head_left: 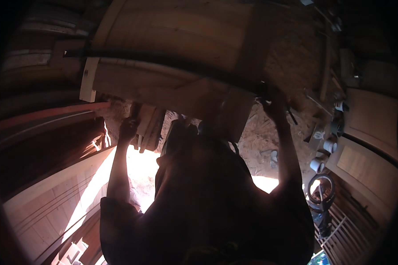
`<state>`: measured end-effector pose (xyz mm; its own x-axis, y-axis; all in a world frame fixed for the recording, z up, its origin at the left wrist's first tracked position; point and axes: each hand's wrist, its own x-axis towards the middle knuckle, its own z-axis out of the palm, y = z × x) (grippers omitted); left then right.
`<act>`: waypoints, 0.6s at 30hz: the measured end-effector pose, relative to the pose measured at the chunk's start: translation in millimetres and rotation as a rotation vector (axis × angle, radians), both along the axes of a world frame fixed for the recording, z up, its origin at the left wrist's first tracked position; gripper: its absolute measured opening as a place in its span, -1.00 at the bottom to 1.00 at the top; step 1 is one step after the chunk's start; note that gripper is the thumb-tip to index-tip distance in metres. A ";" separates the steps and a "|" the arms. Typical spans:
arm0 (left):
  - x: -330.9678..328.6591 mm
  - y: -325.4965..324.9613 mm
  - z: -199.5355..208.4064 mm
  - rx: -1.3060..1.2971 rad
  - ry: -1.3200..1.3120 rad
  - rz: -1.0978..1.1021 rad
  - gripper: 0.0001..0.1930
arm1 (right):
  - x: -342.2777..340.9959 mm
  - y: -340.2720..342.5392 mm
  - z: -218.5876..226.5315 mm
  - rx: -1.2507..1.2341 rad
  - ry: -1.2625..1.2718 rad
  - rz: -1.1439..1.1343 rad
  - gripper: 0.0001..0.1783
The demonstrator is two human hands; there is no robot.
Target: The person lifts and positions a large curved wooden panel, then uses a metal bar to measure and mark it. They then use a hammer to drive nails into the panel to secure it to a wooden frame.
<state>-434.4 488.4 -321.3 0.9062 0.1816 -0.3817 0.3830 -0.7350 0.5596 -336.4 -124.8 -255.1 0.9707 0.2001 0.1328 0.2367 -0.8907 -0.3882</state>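
Note:
A long dark straight bar [163, 62] lies across a wide wooden panel [185, 31], running from the left edge to the right. Near its right end is my right hand [272, 104], fingers curled closed around that end. Below the bar, a wooden board [163, 86] forms the near side of the work. My left hand [129, 128] is lower on the left, closed, beside several upright wood pieces [149, 128]. Shadow hides its fingers' detail, and I cannot make out what is in them.
Stacked boards [26, 57] and a grooved wooden panel [62, 190] stand at left. On the right are wooden panels [371, 123], several white cups or cans [317, 165] and a wheel-like ring [321, 190]. Shavings litter the brown floor [261, 132]. Strong sunlight falls behind my left arm.

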 end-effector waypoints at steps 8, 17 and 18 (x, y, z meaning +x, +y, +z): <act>-33.5 24.3 23.5 -0.263 0.199 0.281 -0.76 | 12.6 6.3 3.3 0.008 -0.021 0.058 -0.19; -77.9 5.3 73.2 -0.439 0.255 0.566 -0.49 | 1.8 -24.1 -30.2 -0.126 0.085 0.032 -0.06; -80.9 4.4 72.6 -0.499 0.211 0.563 -0.46 | 1.3 -24.8 -30.8 -0.100 0.093 0.027 -0.06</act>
<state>-515.3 492.7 -248.7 0.6276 0.3546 -0.6931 0.7587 -0.0788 0.6466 -335.1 -149.6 -285.9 0.9720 0.2340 0.0206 0.2282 -0.9197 -0.3196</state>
